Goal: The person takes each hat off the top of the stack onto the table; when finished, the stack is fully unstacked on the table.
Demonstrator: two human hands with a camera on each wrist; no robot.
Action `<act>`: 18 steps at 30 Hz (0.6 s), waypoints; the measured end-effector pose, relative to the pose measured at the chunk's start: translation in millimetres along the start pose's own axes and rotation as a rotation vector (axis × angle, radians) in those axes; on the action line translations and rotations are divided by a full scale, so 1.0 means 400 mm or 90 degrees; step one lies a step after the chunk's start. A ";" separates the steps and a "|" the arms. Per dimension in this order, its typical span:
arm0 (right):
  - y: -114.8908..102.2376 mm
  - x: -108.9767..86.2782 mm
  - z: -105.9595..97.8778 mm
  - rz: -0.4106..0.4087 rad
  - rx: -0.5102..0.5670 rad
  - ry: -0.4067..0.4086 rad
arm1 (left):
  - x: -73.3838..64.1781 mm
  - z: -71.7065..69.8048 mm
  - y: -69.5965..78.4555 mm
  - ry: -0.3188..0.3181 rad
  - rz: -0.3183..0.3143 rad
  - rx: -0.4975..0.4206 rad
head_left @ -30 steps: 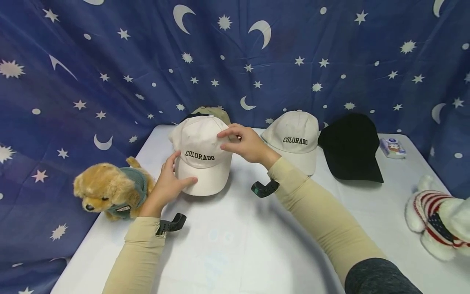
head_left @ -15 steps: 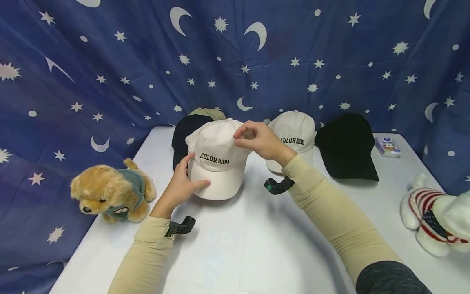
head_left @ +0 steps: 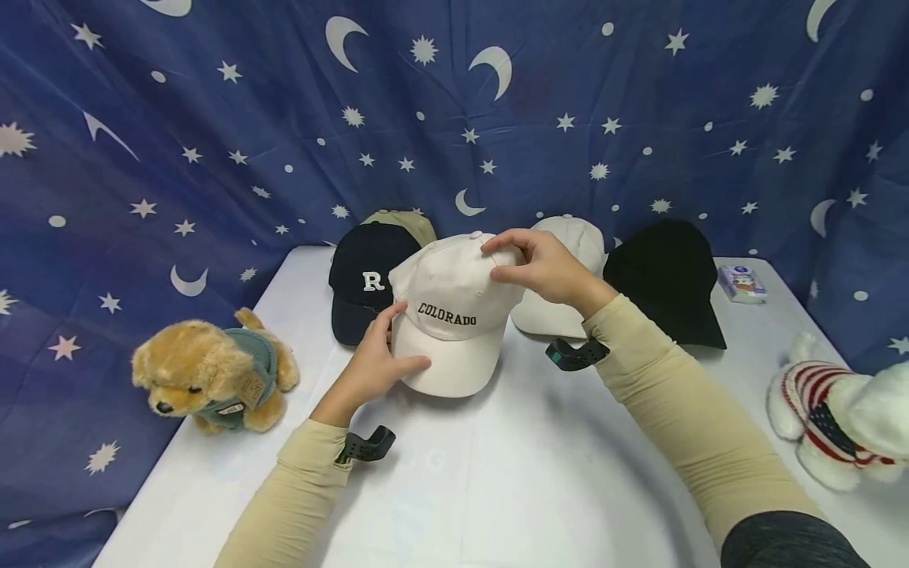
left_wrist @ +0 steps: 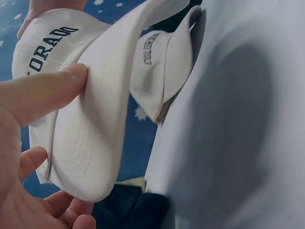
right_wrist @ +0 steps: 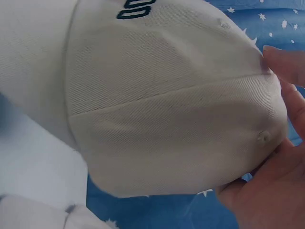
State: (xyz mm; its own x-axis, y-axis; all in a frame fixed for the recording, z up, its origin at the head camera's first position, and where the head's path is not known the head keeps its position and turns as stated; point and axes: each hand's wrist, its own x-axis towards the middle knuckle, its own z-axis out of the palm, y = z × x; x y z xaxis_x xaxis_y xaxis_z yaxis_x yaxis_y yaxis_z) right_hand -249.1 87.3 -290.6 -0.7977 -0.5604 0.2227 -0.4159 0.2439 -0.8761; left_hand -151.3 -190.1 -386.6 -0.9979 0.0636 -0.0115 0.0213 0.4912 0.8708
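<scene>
At the far left, on the white table (head_left: 440,497), I see a golden plush dog (head_left: 206,375) which wears a grey-green vest and turns its head toward the left edge. To the right of it, near the blue curtain (head_left: 426,95) with moons and stars, there is a dark cap (head_left: 365,252) with a white letter R, and behind this cap a tan cap (head_left: 412,223) shows only its upper part. Next comes my left hand (head_left: 372,367), which grips the brim of the white COLORADO cap (head_left: 454,288): my thumb lies on the upper face of the brim and my other fingers are at its side and underneath. This white cap is in the middle, above the table, between my two hands, with its lettering to the front. My right hand (head_left: 550,272) pinches the crown of the same cap, with the thumb and the fingers bent around its upper right part. Behind my right hand stands a second white cap (head_left: 550,315), partly covered; the left wrist view shows similar lettering on it. Farther right are a black cap (head_left: 663,284), a small packet (head_left: 742,284) near the back edge, and a white plush toy (head_left: 838,418) in striped clothing.
</scene>
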 end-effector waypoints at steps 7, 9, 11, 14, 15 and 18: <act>0.006 -0.041 -0.039 0.004 -0.016 0.013 | -0.007 0.044 0.020 -0.046 0.015 0.032; 0.009 -0.051 -0.049 0.002 -0.025 0.021 | -0.009 0.057 0.025 -0.061 0.017 0.040; 0.010 -0.063 -0.059 -0.004 -0.032 0.026 | -0.010 0.070 0.032 -0.073 0.021 0.041; 0.013 -0.080 -0.074 -0.010 -0.046 0.037 | -0.013 0.089 0.043 -0.085 0.035 0.036; 0.013 -0.086 -0.079 -0.011 -0.053 0.041 | -0.013 0.095 0.046 -0.088 0.043 0.033; 0.015 -0.103 -0.096 -0.009 -0.083 0.056 | -0.015 0.113 0.056 -0.097 0.067 0.031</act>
State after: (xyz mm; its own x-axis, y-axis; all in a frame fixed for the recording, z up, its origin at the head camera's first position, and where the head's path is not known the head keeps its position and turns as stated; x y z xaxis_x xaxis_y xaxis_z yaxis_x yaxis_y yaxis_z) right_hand -235.4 142.2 -288.7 -0.8244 -0.4939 0.2763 -0.4757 0.3402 -0.8112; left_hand -142.1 -140.2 -389.2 -0.9692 0.2463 0.0008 0.1318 0.5158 0.8465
